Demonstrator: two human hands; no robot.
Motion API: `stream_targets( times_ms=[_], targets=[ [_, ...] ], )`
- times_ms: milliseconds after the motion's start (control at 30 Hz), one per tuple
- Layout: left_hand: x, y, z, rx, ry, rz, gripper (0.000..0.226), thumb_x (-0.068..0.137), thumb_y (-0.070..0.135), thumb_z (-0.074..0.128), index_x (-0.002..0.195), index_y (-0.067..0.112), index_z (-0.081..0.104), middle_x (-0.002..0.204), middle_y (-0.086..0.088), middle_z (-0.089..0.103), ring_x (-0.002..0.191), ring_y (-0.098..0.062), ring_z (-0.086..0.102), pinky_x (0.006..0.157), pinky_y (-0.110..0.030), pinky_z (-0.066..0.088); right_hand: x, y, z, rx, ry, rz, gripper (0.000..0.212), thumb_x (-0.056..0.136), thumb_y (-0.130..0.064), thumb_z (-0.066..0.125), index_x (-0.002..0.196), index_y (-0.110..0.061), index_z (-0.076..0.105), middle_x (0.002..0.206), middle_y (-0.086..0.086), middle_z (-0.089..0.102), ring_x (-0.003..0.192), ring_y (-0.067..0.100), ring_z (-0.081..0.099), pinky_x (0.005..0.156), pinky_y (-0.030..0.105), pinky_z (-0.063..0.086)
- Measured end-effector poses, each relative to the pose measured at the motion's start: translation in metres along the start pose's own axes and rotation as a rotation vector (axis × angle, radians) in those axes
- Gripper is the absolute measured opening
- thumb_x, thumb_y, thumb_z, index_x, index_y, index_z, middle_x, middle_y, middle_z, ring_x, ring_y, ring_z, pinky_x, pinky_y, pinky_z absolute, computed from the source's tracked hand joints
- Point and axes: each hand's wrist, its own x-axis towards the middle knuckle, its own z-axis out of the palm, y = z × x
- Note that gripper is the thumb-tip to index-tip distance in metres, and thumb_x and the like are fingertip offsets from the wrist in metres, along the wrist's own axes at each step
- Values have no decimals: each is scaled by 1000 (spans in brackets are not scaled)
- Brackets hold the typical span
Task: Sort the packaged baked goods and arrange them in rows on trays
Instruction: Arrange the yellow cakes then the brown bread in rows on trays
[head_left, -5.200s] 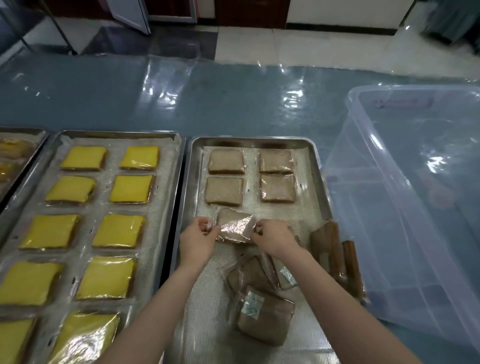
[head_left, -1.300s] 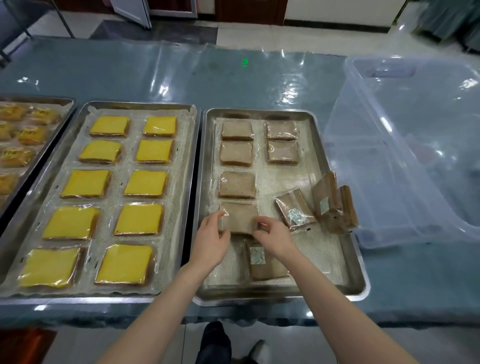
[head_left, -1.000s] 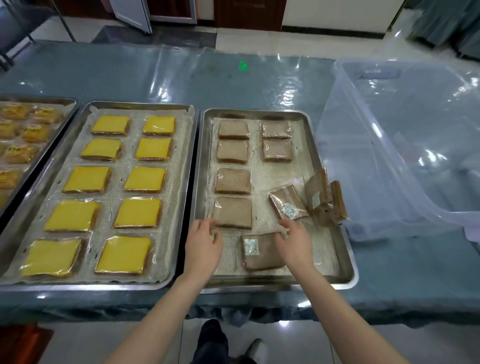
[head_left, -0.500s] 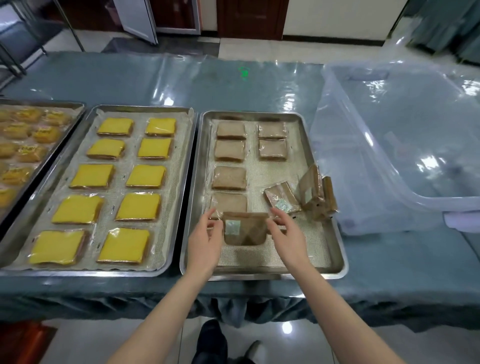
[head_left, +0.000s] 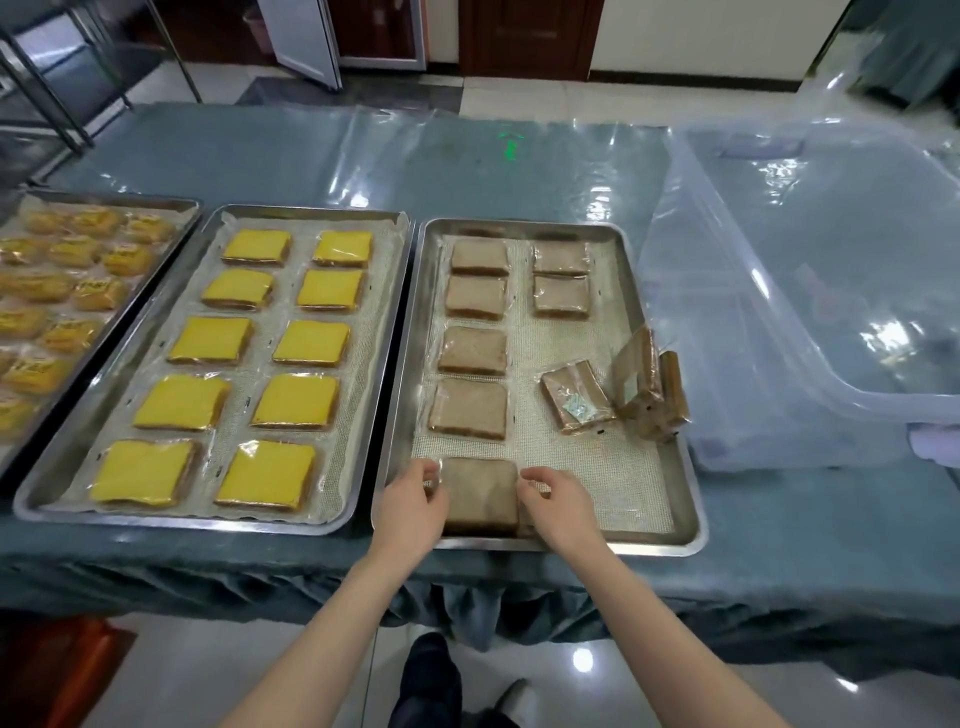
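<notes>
Ref pt = brown tray (head_left: 399, 364), mesh liner (head_left: 571, 467) inside. Near-left corner of it: one wrapped brown slice (head_left: 480, 493) lying flat, plain side up, 5th in the left col. Left hand (head_left: 413, 506) at the pack's left edge, right hand (head_left: 558, 501) at its right edge, both w/ fingers curled in tight, pinching the film there. Fingertips mostly tucked behind the knuckles tho, so no seeing the amount of film caught. Pack's near-right corner hidden behind the right hand.

Farther up the tray: six more brown packs (head_left: 467, 408) laid flat, four in the same col, two at the far end of the right col. Mid-right of the tray: one loose pack (head_left: 576, 397) lying crooked, label up, print too small to read. Just beside that, upright packs (head_left: 652, 389) leaning on edge at the tray's right rim, overlapping, exact count unclear.

Left of the brown tray: 2nd tray (head_left: 208, 522) w/ ten yellow packs (head_left: 311, 342) in two cols. Beyond that, 3rd tray (head_left: 130, 200) w/ orange-ish packs (head_left: 78, 270), blurry + cut off by the frame edge. Right of the brown tray: big clear bin (head_left: 779, 364), touching the rim or just beside it (can't tell which), inside lost in glare, far side out of frame. Under the brown tray: teal table (head_left: 208, 156) w/ a clear sheet (head_left: 571, 171). Below its near rim: a dark shoe (head_left: 431, 670) on the floor.
</notes>
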Motion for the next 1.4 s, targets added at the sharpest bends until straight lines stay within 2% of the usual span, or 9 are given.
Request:
stream_targets(
  times_ms=[167, 333, 433, 733, 933, 1067, 1200, 1300, 1400],
  targets=[
    [-3, 0, -1, -79, 86, 13, 26, 97, 21, 52, 122, 16, 57, 117, 1, 63, 100, -8, 56, 86, -20, 40, 0, -9, 9, 161, -68, 12, 25, 91, -28, 58, 114, -22, 68, 95, -5, 69, 84, 9, 63, 76, 25, 53],
    [0, -5, -4, 15, -5, -33, 37, 96, 19, 53, 132, 14, 48, 125, -6, 59, 108, -15, 56, 85, -19, 39, 1, -13, 11, 121, -159, -19, 35, 90, -26, 60, 125, -21, 61, 121, -2, 64, 109, 13, 59, 93, 28, 48],
    [0, 3, -3, 41, 41, -25, 39, 94, 19, 55, 132, 15, 48, 118, -6, 60, 96, -13, 56, 80, -22, 42, 1, -9, -1, 150, -199, -20, 34, 92, -26, 59, 125, -24, 59, 120, -2, 64, 100, 9, 60, 78, 21, 52],
    [38, 72, 28, -21, 62, 185, 29, 93, 18, 57, 121, 18, 57, 114, 6, 60, 105, -9, 57, 93, -25, 46, 35, 4, -67, 189, 170, 81, 37, 94, -19, 53, 130, -11, 53, 120, 10, 63, 104, 25, 61, 83, 31, 47],
    [103, 127, 64, 24, -101, 296, 34, 95, 17, 52, 129, 12, 54, 126, -1, 59, 118, -15, 52, 94, -18, 34, 68, 6, -70, 319, 192, 238, 33, 93, -22, 55, 125, -13, 52, 113, 2, 63, 95, 18, 56, 80, 27, 42],
    [148, 147, 86, 198, -206, 332, 42, 98, 23, 44, 139, 10, 44, 139, -6, 51, 130, -24, 40, 109, -31, 27, 80, 6, -61, 315, 278, 273, 27, 89, -16, 58, 115, -11, 56, 104, 3, 67, 86, 12, 61, 63, 14, 41],
    [174, 146, 94, 227, -225, 282, 45, 100, 35, 41, 138, 12, 45, 131, -4, 56, 121, -21, 47, 105, -36, 38, 89, -3, -63, 376, 293, 257, 24, 89, -12, 59, 110, -23, 52, 95, -10, 64, 77, -9, 55, 56, 4, 39],
    [182, 147, 81, 128, -168, 265, 38, 101, 33, 42, 132, 13, 51, 122, 0, 56, 106, -10, 48, 91, -24, 38, 104, -17, -64, 429, 310, 224, 27, 89, -8, 59, 110, -25, 54, 99, -12, 64, 90, -4, 61, 67, 2, 40],
    [193, 148, 66, -9, -129, 226, 44, 102, 36, 38, 142, 20, 41, 134, 3, 50, 125, -13, 45, 101, -26, 36, 120, -38, -68, 540, 332, 183, 50, 90, -9, 59, 136, -25, 46, 127, -7, 57, 112, 4, 58, 80, 5, 43]
  ],
)
